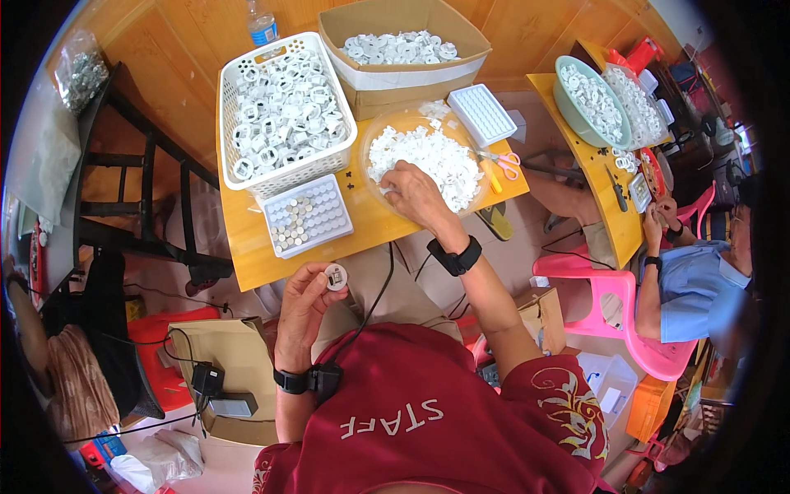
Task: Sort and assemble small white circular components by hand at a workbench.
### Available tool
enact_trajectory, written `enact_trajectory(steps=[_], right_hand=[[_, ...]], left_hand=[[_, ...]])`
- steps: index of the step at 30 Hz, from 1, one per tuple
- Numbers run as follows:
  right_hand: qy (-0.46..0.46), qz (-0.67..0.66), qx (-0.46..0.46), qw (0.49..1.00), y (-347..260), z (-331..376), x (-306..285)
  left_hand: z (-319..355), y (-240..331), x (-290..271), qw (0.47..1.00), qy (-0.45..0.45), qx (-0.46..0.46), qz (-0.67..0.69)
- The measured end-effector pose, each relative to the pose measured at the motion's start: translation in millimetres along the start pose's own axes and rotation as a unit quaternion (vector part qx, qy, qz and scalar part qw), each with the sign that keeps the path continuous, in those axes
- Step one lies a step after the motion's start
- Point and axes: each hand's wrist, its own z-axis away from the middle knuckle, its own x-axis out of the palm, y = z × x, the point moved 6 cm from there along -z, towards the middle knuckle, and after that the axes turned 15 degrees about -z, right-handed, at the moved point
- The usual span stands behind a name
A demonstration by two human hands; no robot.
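My left hand (306,300) pinches a small round white plastic housing (336,277) in front of the table's near edge. A dark, metallic-looking centre shows on its face. My right hand (413,194) reaches into a shallow round bowl (368,140) heaped with small white plastic pieces (451,169). Its fingers are bent and drawn together at the pile, and whatever they grip is hidden. Between the hands lies a white blister tray (339,235), with silver button cells (295,224) in part of its pockets.
A white basket (284,177) of round housings stands at the back left, beside a cardboard box (403,78) of similar parts. Another tray (481,115), scissors (504,160) and a yellow-handled tool (491,176) lie at the right. At the right-hand table sits another person (691,280).
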Motion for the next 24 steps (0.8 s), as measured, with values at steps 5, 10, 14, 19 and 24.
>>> enact_trajectory(steps=[5,10,14,19,24], right_hand=[[0.088,-0.118,0.001,0.989,12,1,-12],[0.103,-0.361,0.138,0.916,31,9,-14],[0.08,-0.492,0.173,0.85,30,15,-14],[0.082,-0.607,0.191,0.767,22,21,-12],[0.083,-0.671,0.198,0.71,20,24,-12]], left_hand=[[0,-1,2,1.0,-0.003,-0.002,0.002],[0,-4,1,1.0,0.002,-0.012,-0.003],[0,-4,1,1.0,0.002,-0.011,-0.005],[1,-7,-1,1.0,0.01,-0.018,0.0],[1,-6,0,1.0,0.005,-0.016,0.004]])
